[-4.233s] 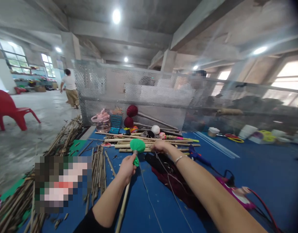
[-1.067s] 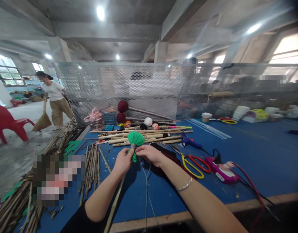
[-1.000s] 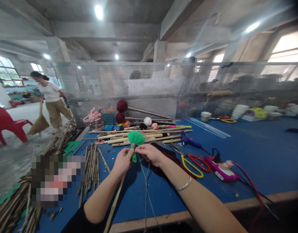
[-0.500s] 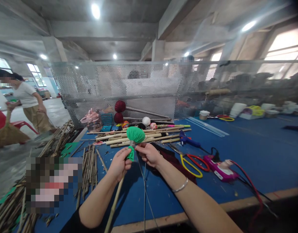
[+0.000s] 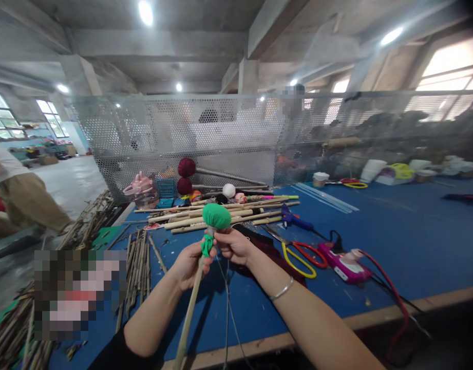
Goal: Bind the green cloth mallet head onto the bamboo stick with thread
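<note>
A mallet with a rounded green cloth-covered head and a pale wooden stick is held up over the blue table, tilted. My left hand is closed around it just below the head, by the gathered green cloth tail. At the neck, where a greyish wrap shows, the fingers of my right hand are pinched together. Thin grey cord runs from there down past the table's front edge. My fingers partly hide the neck.
Scissors with red and yellow handles, a blue glue gun and a magenta power strip lie on the right. Behind are wooden sticks and dark red balls. Bundled twigs lie left, where a person passes.
The mallet has turned in my left hand, so its green head shows a different side and its cloth tail has shifted. The person at left has moved closer and partly out of view.
</note>
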Action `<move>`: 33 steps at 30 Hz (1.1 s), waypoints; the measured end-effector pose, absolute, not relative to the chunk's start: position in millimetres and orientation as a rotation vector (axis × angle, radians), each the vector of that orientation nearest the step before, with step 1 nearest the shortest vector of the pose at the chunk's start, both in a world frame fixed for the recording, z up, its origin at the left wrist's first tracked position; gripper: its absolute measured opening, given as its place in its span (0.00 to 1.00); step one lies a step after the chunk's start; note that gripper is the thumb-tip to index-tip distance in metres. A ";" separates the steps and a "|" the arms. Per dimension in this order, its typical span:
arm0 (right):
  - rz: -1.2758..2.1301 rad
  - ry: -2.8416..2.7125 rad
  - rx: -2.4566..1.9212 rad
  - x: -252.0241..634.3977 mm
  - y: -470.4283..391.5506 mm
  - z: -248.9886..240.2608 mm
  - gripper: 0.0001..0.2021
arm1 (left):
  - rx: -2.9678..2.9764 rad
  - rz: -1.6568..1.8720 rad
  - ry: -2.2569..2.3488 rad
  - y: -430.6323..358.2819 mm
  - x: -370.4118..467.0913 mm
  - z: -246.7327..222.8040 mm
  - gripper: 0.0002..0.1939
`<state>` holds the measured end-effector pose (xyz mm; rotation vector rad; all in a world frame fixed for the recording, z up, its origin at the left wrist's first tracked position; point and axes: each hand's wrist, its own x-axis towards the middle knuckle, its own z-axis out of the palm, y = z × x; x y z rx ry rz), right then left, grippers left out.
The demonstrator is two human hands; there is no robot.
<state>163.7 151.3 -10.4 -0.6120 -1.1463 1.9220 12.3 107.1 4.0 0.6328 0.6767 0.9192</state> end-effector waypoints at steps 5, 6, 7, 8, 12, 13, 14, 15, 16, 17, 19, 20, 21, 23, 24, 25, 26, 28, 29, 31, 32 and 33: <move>1.917 -0.994 -0.616 162.6 152.4 -12.5 0.16 | 0.686 0.864 0.833 111.1 14.0 0.1 0.16; 1.910 -0.975 -0.629 161.6 152.2 -11.9 0.17 | 0.722 0.946 0.909 112.4 14.3 -1.0 0.20; 1.905 -0.962 -0.648 160.2 151.8 -11.1 0.17 | 0.772 1.058 0.990 113.4 14.4 -1.9 0.23; 1.899 -0.960 -0.670 158.5 151.0 -10.4 0.18 | 0.843 1.182 1.067 114.0 14.3 -2.6 0.25; 1.837 -1.030 -0.762 150.7 147.4 -10.3 0.18 | 1.300 1.394 1.342 110.8 14.4 -4.1 0.25; 1.815 -1.053 -0.774 149.3 147.0 -11.0 0.18 | 1.395 1.338 1.400 109.2 15.0 -4.5 0.23; 1.790 -1.074 -0.780 148.4 146.8 -11.9 0.18 | 1.457 1.264 1.453 107.7 15.8 -5.1 0.21; 1.764 -1.098 -0.782 148.1 147.0 -12.8 0.18 | 1.493 1.199 1.491 106.5 16.6 -5.8 0.18; 1.740 -1.126 -0.782 148.6 147.5 -13.6 0.17 | 1.510 1.160 1.511 105.7 17.2 -6.5 0.15; 1.724 -1.156 -0.780 149.7 148.3 -14.2 0.17 | 1.515 1.152 1.518 105.5 17.5 -7.1 0.14; 1.704 -1.204 -0.785 153.1 150.1 -14.3 0.16 | 1.491 1.196 1.493 106.9 16.8 -7.7 0.14; 1.700 -1.212 -0.791 155.0 151.0 -13.9 0.16 | 1.462 1.216 1.463 108.3 15.9 -7.7 0.15; 1.700 -1.204 -0.795 156.6 151.8 -13.2 0.16 | 1.427 1.226 1.422 109.9 14.9 -7.7 0.15; 1.704 -1.151 -0.797 158.6 153.3 -11.5 0.16 | 1.336 1.231 1.313 113.2 13.3 -7.4 0.16; 1.709 -1.121 -0.794 158.8 154.0 -10.7 0.16 | 1.279 1.238 1.247 114.4 13.1 -7.3 0.16; 1.721 -1.096 -0.788 158.6 154.6 -10.2 0.16 | 1.213 1.247 1.175 115.2 13.2 -7.2 0.17; 1.733 -1.078 -0.779 158.0 155.3 -10.0 0.16 | 1.141 1.256 1.099 115.5 13.8 -7.0 0.17; 1.747 -1.058 -0.753 156.4 156.8 -10.8 0.17 | 0.999 1.241 0.947 114.9 15.6 -6.5 0.17; 1.752 -1.054 -0.735 155.7 157.7 -11.9 0.17 | 0.932 1.216 0.880 114.3 16.4 -6.3 0.17; 1.779 -1.050 -0.689 155.0 159.8 -15.3 0.18 | 0.807 1.133 0.792 113.3 17.2 -6.5 0.17; 1.815 -1.048 -0.668 154.9 161.2 -17.7 0.18 | 0.752 1.084 0.771 113.2 17.0 -7.2 0.16; 1.866 -1.051 -0.652 154.7 162.7 -20.6 0.18 | 0.707 1.037 0.763 113.4 16.4 -8.3 0.15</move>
